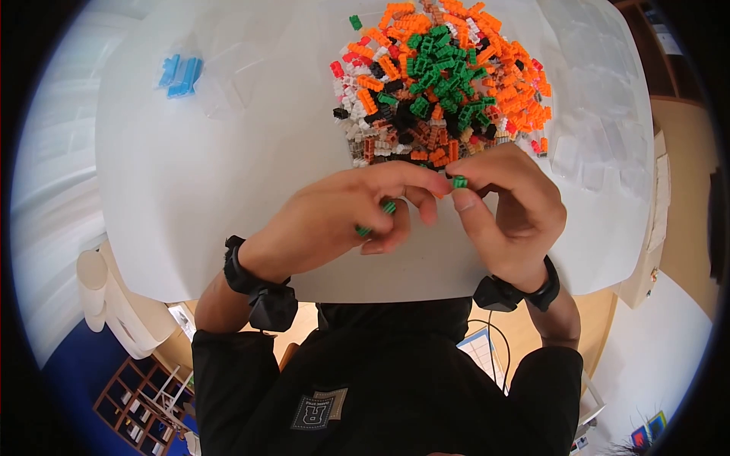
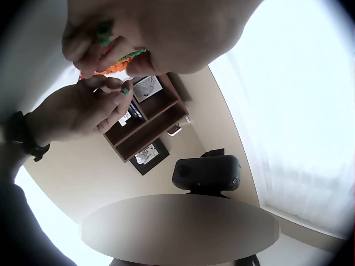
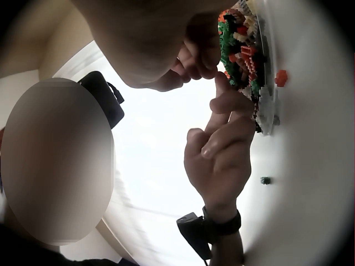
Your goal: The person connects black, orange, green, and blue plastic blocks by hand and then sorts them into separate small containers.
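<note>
My right hand (image 1: pixel 513 213) pinches a small green brick (image 1: pixel 459 182) between thumb and forefinger. That brick (image 2: pixel 126 91) also shows at its fingertips in the left wrist view. Close by, the left hand (image 1: pixel 327 216) reaches its forefinger toward the pinched brick; whether they touch is unclear. Its other fingers are curled, with a green brick (image 1: pixel 388 207) among them. Another green piece (image 1: pixel 363 230) shows at the palm's edge; I cannot tell whether it is held. The right wrist view shows the left hand (image 3: pixel 222 149) from the side, its held brick hidden.
Beyond the hands lies a large heap of mixed bricks (image 1: pixel 445 76). Blue pieces (image 1: pixel 182 77) lie at the table's back left, and clear plastic containers (image 1: pixel 601 144) at the right. One orange brick (image 3: pixel 282 78) and one green brick (image 3: pixel 265 180) lie loose on the white table (image 3: pixel 310 155).
</note>
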